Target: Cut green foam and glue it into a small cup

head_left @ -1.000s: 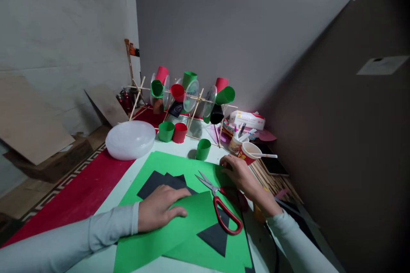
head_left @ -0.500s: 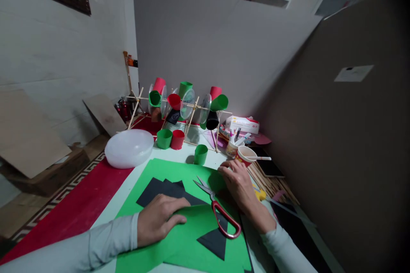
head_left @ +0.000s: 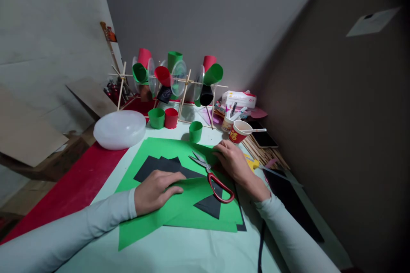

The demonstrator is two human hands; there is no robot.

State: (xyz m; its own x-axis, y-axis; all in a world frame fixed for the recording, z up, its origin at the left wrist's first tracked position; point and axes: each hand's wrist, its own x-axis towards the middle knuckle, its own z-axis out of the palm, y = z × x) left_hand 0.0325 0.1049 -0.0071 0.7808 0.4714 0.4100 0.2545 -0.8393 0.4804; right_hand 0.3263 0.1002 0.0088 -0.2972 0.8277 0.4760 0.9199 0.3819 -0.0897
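My left hand grips the edge of a loose piece of green paper between thumb and fingers. My right hand has its fingers closed at the far right corner of the larger green sheet, which is slightly raised there; the fingertips are partly hidden. Between the hands lie scissors with red handles, blades a little apart and pointing away to the left. Black paper pieces lie on the green sheet, and a black triangle rests near the scissors' handles.
Behind the paper stand a green paper cup, another green cup and a red one. A stick frame carries coloured cups and clear discs. Plastic lids sit left. A paper cup and yellow-handled tool are right.
The view has tilted down, so everything sits higher in the picture and more of the near table shows. Both hands keep nearly the same places on the paper.
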